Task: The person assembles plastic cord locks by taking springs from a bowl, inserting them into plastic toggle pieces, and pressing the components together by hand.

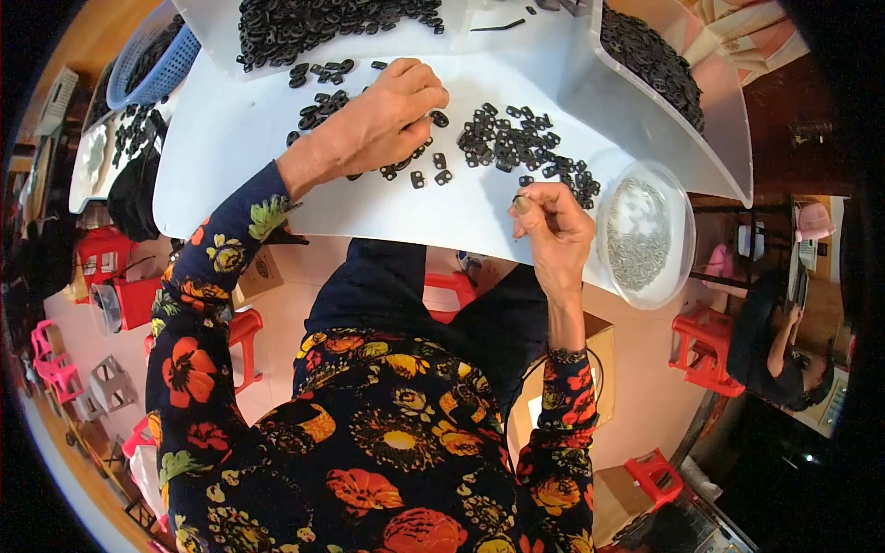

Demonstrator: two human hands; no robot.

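Note:
My left hand (396, 106) reaches over the white tabletop, its fingers curled down among loose black plastic parts. A black oval part (440, 119) shows right at its fingertips; whether it is gripped or only lies beside them I cannot tell. Close to the table's near edge, my right hand (558, 226) is closed in a pinch, with a small dark piece (520, 196) at the thumb tip, mostly hidden. Between the hands spreads a pile of small black two-holed parts (507, 138). Another cluster of black parts (323, 108) lies beyond my left wrist.
Right of my right hand stands a round clear tub (687, 241) of small silvery pins. Bins of black parts (341, 28) (650, 69) stand at the back and right. A blue basket (175, 69) is far left. Red stools (702, 350) and another person (770, 323) are beyond the table.

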